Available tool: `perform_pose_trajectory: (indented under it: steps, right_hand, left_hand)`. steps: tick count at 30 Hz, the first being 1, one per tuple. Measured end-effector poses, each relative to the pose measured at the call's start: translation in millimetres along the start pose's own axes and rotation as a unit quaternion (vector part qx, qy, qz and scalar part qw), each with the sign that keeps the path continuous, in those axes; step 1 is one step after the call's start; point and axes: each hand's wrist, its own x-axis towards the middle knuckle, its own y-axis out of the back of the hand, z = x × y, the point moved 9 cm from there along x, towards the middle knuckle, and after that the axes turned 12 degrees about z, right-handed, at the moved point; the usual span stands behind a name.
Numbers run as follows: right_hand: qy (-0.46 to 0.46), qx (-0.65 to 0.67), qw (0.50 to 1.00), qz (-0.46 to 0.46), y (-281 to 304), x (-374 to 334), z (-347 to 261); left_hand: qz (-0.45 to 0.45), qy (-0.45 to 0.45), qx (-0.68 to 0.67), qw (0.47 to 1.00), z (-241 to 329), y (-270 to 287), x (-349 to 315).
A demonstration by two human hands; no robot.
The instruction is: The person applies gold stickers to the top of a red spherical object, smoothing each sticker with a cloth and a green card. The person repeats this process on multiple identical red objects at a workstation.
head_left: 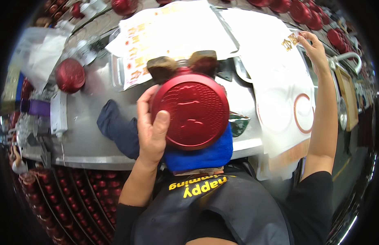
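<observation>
My left hand grips the left side of a round, shiny red metal vessel, thumb on its flat hammered face and fingers behind the edge. The vessel leans against two brown blocks and sits above a folded blue cloth. Far to the right, my right hand pinches the edge of a gold sticker over a white sheet. Whether the sticker is fully off the sheet I cannot tell. Another white sheet, with rows of gold and red stickers, lies behind the vessel.
A second red vessel stands at the left on the metal table, near a dark blue cloth. Racks of red vessels fill the lower left, with more along the back. A wooden frame stands at the right.
</observation>
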Motion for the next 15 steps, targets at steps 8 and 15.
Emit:
perform_pose_trajectory:
  steps: [8,15]
  right_hand:
    - [-0.145,-0.282,0.943,0.105,129.2,-37.5,277.1]
    - [-0.157,-0.532,0.832,-0.028,124.9,-76.7,372.5]
  left_hand:
    - [0.0,-0.012,0.014,1.0,1.8,-2.2,-0.4]
    - [0.009,-0.026,0.032,0.999,7.0,-5.8,0.6]
